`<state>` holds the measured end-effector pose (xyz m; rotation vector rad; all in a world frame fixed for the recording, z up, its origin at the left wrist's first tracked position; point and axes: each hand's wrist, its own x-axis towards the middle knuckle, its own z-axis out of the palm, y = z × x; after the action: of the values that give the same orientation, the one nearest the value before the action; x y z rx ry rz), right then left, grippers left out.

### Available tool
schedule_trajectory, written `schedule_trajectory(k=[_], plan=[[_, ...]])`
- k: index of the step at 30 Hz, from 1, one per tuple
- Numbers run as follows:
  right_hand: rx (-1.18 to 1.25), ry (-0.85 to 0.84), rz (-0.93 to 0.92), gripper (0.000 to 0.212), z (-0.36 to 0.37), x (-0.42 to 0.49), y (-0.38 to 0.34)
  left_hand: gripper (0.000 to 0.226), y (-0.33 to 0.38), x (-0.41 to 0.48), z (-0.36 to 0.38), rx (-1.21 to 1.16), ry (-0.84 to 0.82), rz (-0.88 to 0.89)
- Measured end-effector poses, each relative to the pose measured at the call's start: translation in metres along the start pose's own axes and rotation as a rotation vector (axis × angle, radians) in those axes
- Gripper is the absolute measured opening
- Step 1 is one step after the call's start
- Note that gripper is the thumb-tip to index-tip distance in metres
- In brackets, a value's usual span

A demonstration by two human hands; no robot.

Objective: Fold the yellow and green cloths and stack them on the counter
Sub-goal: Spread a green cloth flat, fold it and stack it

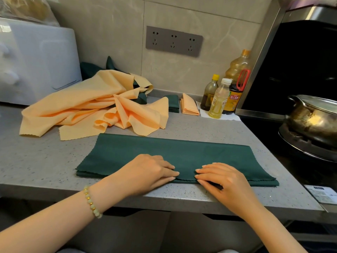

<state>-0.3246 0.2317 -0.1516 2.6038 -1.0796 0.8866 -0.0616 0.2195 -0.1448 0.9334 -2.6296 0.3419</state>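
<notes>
Green cloth [175, 154] lies in the lower middle of the frame on the grey counter [45, 161]. It is folded into a long band, with layered zigzag hems along the near edge and a smooth edge on the far side. Both hands rest on the middle of that near edge, fingertips pointing at each other across a small gap. The left hand [149, 172] lies flat, its straight fingers pressing the fabric. The right hand [224, 178] also has its fingers extended on the hem, its thumb hidden; neither hand clenches the cloth. Just beyond the band's far left corner sprawls a heap of yellow cloths [87, 106], with dark green fabric poking out behind it. Above centre, a folded green stack [173, 103] and a folded yellow stack [189, 106] sit side by side near the wall, beside three bottles [218, 99]. A metal pot [313, 117] stands at the right edge. The band's long axis runs left to right, its right end lower in the frame.
</notes>
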Motion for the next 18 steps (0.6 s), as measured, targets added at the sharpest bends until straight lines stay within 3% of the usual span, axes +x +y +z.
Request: schedule_trajectory(k=[3,7,9,13,15,18], plan=[[0.022,-0.023,0.014,0.032,0.0,-0.001,0.0,0.048,0.003,0.008,-0.01,-0.053,-0.028,-0.048],[0.03,-0.029,0.029,0.031,-0.001,0.001,-0.002,0.043,-0.007,0.04,-0.013,-0.145,-0.127,-0.363],[0.042,-0.007,0.056,0.032,-0.002,0.007,-0.005,0.046,-0.019,0.054,-0.004,-0.076,-0.205,-0.499],[0.196,0.039,0.312,0.036,-0.003,0.04,-0.014,0.054,-0.029,0.065,0.013,-0.077,-0.381,-0.65],[0.209,-0.034,0.43,0.037,0.003,0.064,-0.015,0.055,-0.025,0.065,0.017,-0.088,-0.414,-0.655],[0.167,-0.291,0.481,0.045,0.02,0.096,-0.014,0.055,-0.018,0.062,0.021,-0.104,-0.471,-0.662]])
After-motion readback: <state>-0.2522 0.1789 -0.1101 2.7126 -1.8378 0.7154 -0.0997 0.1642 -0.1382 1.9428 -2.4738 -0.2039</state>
